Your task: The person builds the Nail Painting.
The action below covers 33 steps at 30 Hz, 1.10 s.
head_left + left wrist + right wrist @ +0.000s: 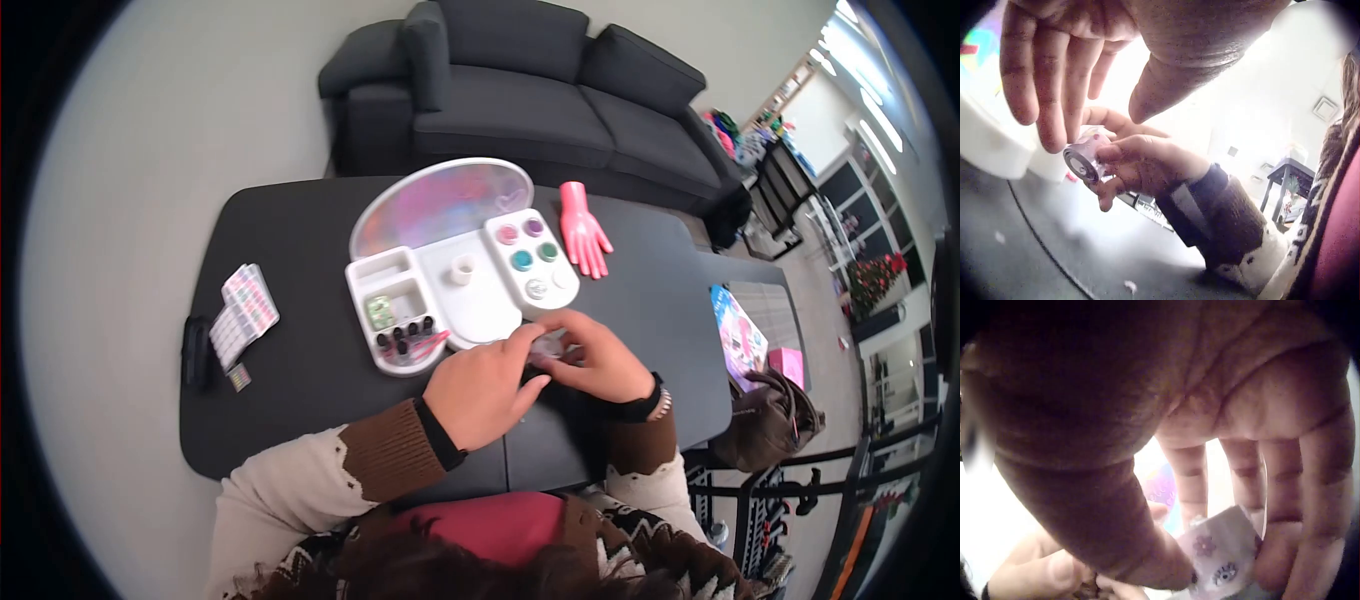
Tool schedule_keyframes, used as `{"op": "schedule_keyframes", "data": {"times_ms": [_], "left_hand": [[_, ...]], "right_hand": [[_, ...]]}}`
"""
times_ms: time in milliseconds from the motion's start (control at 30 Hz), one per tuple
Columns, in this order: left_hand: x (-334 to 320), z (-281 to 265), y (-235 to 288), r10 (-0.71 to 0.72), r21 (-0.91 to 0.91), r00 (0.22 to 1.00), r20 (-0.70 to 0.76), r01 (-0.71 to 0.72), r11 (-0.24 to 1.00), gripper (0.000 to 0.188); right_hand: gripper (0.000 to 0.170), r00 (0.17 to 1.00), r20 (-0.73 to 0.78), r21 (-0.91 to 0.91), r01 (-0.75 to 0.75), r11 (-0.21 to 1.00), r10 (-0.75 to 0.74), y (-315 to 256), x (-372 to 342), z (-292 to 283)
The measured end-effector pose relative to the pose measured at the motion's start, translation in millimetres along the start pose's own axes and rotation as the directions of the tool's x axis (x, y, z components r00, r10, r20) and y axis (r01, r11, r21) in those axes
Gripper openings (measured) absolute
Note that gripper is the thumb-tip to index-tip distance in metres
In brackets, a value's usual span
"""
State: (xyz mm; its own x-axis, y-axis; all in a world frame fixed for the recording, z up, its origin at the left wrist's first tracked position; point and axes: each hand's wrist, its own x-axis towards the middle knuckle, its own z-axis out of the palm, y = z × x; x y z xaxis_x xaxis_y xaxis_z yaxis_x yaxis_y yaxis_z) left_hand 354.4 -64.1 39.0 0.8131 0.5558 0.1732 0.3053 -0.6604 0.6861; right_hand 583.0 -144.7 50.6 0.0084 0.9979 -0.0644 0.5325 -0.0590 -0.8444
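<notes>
My right hand (pixel 608 365) holds a small, pale, shiny roll (pixel 1082 162) between thumb and fingers, in front of the white nail-kit case (pixel 480 325). One end of the roll shows a dark spiral in the left wrist view. The right wrist view shows a flower and an eye printed on its side. My left hand (pixel 478 398) is close beside it, palm down, its fingers (pixel 1049 94) extended and their tips right at the roll. Part of the roll is hidden by the fingers in the head view.
The case holds dark-capped bottles (pixel 403 345), glitter pots (pixel 522 260) and a white cup (pixel 462 270). A pink model hand (pixel 582 230) lies behind it to the right. Sticker sheets (pixel 243 312) and a black case (pixel 196 352) lie at the left. A bag (pixel 765 425) stands at the right.
</notes>
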Motion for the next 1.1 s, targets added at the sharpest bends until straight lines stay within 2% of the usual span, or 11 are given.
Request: {"op": "schedule_keyframes", "data": {"times_ms": [100,167,300,367,433,500,567,700,833,900,1100], "left_hand": [[-10,-36,11,0.008,-0.132,0.985,-0.174,-0.031,0.991,0.049],[-23,-62,12,-0.046,-0.2,0.949,-0.311,-0.017,0.98,0.045],[-34,-85,-40,-0.262,-0.404,0.719,-0.644,-0.028,0.914,0.034],[-35,-94,-70,-0.372,-0.473,0.66,-0.653,0.029,0.881,0.034],[-37,-100,-93,-0.4,-0.433,0.677,-0.618,0.131,0.892,0.036],[-38,-96,-114,-0.414,-0.392,0.744,-0.524,0.22,0.893,0.039],[-38,-91,-126,-0.404,-0.215,0.759,-0.51,0.342,0.915,0.043],[-37,-81,-138,-0.415,-0.202,0.774,-0.478,0.362,0.91,0.046],[-36,-80,-137,-0.411,-0.216,0.769,-0.489,0.35,0.911,0.05],[-34,-79,-136,-0.438,-0.278,0.757,-0.485,0.342,0.898,0.052],[-34,-79,-140,-0.441,-0.305,0.766,-0.468,0.328,0.894,0.057]], "right_hand": [[0.038,0.982,-0.096,0.092,0.173,0.981,-0.164,-7,2,-3],[0.033,0.973,-0.171,0.336,0.206,0.919,-0.156,-23,8,4],[0.032,0.934,-0.234,0.226,0.323,0.919,-0.271,-55,35,13],[0.036,0.891,-0.167,-0.112,0.409,0.906,-0.423,-69,53,15],[0.041,0.873,-0.155,-0.118,0.449,0.886,-0.463,-71,74,25],[0.042,0.923,-0.145,0.038,0.365,0.93,-0.356,-69,92,39],[0.043,0.916,-0.157,0.019,0.377,0.926,-0.369,-75,101,50],[0.043,0.954,-0.02,-0.035,0.298,0.954,-0.299,-87,115,54],[0.032,0.902,0.039,-0.19,0.43,0.883,-0.431,-89,129,56],[0.027,0.867,0.165,-0.331,0.497,0.802,-0.47,-84,139,56],[0.023,0.879,0.302,-0.396,0.469,0.789,-0.37,-84,154,64]]}}
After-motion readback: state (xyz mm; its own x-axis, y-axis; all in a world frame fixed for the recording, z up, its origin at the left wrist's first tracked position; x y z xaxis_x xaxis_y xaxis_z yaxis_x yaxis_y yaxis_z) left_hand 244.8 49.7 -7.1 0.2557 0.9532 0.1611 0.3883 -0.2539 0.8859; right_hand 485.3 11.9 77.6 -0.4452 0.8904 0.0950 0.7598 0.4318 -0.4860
